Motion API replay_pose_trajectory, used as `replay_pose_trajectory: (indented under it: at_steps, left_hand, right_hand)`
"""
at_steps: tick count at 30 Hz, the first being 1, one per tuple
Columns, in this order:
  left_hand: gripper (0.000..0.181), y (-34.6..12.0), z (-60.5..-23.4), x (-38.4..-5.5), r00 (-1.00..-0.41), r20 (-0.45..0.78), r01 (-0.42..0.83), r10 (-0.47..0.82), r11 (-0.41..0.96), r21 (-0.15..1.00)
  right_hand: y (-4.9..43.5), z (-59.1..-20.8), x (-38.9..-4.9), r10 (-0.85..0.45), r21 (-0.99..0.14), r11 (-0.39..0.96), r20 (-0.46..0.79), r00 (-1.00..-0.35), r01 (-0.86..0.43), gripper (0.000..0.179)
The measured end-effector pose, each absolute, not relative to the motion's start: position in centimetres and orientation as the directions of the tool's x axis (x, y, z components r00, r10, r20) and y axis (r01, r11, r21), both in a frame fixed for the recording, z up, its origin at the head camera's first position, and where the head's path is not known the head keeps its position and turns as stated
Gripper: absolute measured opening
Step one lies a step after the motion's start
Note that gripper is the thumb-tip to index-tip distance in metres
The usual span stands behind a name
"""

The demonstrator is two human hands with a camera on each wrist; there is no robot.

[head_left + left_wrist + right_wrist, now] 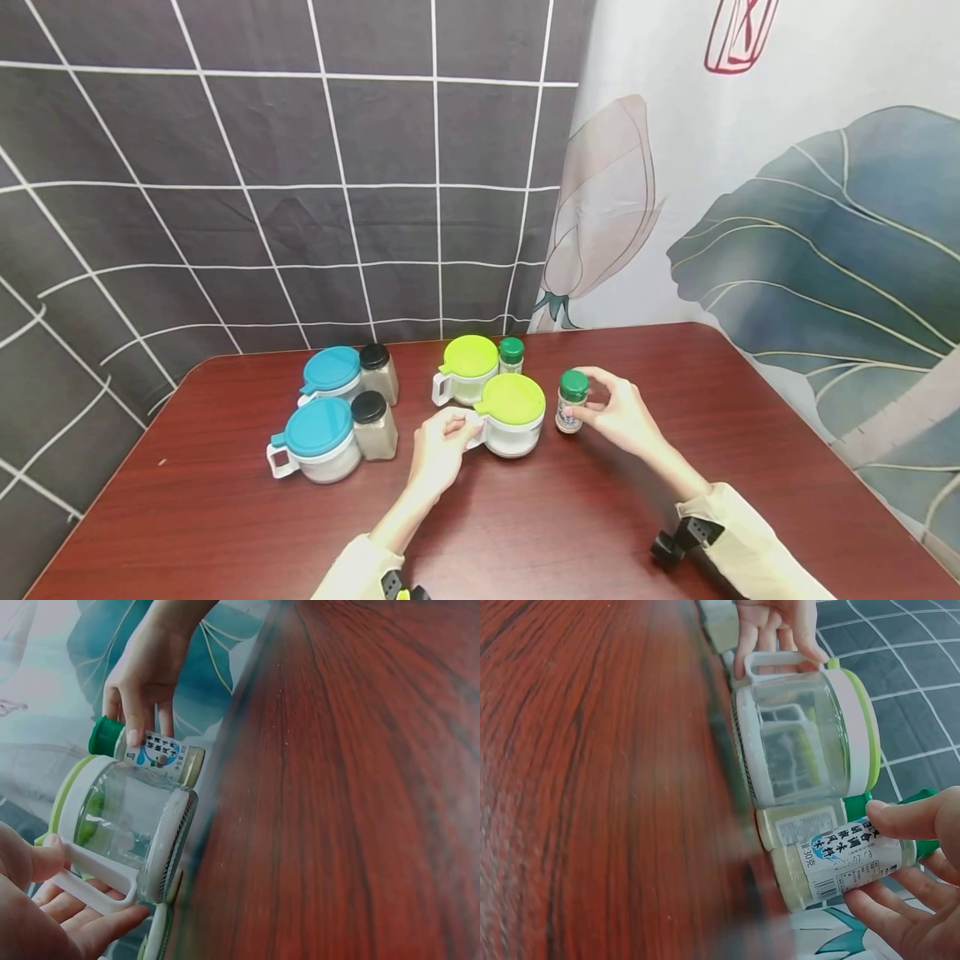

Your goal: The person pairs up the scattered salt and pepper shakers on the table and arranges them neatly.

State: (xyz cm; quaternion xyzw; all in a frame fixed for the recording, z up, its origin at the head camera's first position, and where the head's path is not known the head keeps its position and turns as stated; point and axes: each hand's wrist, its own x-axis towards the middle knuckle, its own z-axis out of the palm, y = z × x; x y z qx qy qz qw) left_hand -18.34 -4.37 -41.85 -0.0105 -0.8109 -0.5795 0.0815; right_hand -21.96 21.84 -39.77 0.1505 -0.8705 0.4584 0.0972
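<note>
My left hand (437,450) pinches the white handle of a clear seasoning jar (124,814) with a lime-green lid, thumb on one side and fingers on the other. To its right, my right hand (621,417) grips a small spice bottle (838,859) with a green cap and a printed label, thumb opposite the fingers. Both items stand roughly upright, a small gap between them in the head view; whether their bases touch the table is hard to tell. Just behind are another lime-lidded jar (468,360) and a second green-capped spice bottle (512,354), partly hidden.
Toward the left of the reddish wooden table (247,533) stand two blue-lidded jars, one in front (318,442) and one behind (332,371). Beside them are two black-capped bottles, the front (375,427) and the rear (379,373). A grey gridded curtain (285,225) hangs behind.
</note>
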Motion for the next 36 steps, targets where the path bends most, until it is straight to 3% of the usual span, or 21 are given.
replay_pose_trajectory:
  at_steps: [13, 28, 36]
  left_hand:
    - [0.016, -4.8, -42.1, -18.1, -0.988, 0.129, 0.093, -0.088, 0.33, 0.939]
    - [0.017, -5.6, -42.3, -18.0, -0.992, 0.107, 0.08, -0.071, 0.315, 0.946]
    - [0.017, -6.0, -42.4, -18.1, -0.995, 0.096, 0.083, -0.036, 0.27, 0.959]
  right_hand:
    - [20.9, -40.2, -21.9, -0.184, -0.767, 0.544, 0.287, -0.94, -0.34, 0.047]
    - [19.7, -40.9, -21.7, -0.219, -0.844, 0.422, 0.259, -0.941, -0.331, 0.048]
    - [19.5, -41.1, -21.7, -0.207, -0.846, 0.43, 0.247, -0.947, -0.315, 0.048]
